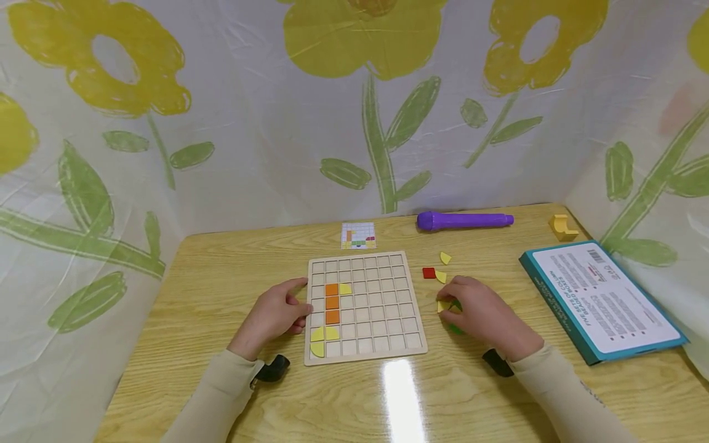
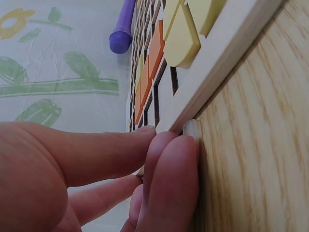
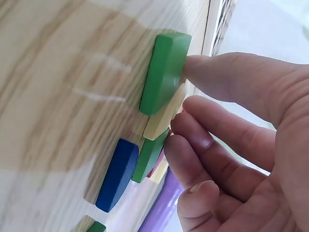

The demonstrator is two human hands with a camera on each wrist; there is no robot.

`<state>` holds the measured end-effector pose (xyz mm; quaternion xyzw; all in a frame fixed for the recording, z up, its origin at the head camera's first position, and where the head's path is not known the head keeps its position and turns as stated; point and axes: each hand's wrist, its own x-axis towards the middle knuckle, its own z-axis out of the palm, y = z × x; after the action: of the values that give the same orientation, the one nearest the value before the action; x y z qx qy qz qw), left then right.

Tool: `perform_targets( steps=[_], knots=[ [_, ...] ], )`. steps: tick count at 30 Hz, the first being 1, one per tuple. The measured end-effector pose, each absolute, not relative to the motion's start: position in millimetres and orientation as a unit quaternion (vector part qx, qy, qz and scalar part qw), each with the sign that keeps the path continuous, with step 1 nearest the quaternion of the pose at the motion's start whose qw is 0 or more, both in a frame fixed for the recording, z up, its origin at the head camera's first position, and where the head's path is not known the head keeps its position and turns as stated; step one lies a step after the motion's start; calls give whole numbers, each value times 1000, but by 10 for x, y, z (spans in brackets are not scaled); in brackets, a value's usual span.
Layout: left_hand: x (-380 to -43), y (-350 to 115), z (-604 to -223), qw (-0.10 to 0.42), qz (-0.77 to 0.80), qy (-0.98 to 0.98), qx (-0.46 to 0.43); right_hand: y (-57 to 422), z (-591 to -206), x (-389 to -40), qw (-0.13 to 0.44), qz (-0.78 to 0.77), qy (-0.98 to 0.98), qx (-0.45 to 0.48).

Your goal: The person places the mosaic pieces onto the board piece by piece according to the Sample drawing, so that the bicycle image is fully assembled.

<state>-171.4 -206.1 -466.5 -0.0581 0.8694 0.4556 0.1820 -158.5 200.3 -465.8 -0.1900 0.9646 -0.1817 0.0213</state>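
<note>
A wooden grid board point(image 1: 388, 295) lies on the table with orange squares point(image 1: 332, 303) and yellow quarter-round pieces point(image 1: 317, 349) in its cells. At the board's left edge, my left hand point(image 1: 279, 311) holds the rim; the left wrist view shows the thumb on top and curled fingers point(image 2: 171, 179) against the side. To the right of the board, my right hand point(image 1: 479, 314) reaches among loose pieces. Its thumb and index finger close around a yellow piece point(image 3: 164, 116), beside green pieces point(image 3: 166, 72) and a blue piece point(image 3: 117, 175). The hand partly hides these pieces in the head view.
A small pattern card point(image 1: 358, 235) lies behind the board. Further right are a red square point(image 1: 429, 273), a loose yellow piece point(image 1: 445, 258), a purple toy microphone point(image 1: 465, 221), a yellow block point(image 1: 563, 227) and a teal box point(image 1: 609, 301). A flowered curtain point(image 1: 249, 154) hangs behind the table.
</note>
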Motion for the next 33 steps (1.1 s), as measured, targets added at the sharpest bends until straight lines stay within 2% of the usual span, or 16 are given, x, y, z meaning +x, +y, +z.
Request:
perform_targets(
  steps=[24, 33],
  knots=[
    [-1714, -2042, -4646, 184, 458, 868, -59, 1957, -4596, -1662, 49, -184, 960, -204],
    [-1717, -2047, -4656, 184, 459, 867, -62, 1642, -4584, -1666, 44, -182, 955, -230]
  ],
)
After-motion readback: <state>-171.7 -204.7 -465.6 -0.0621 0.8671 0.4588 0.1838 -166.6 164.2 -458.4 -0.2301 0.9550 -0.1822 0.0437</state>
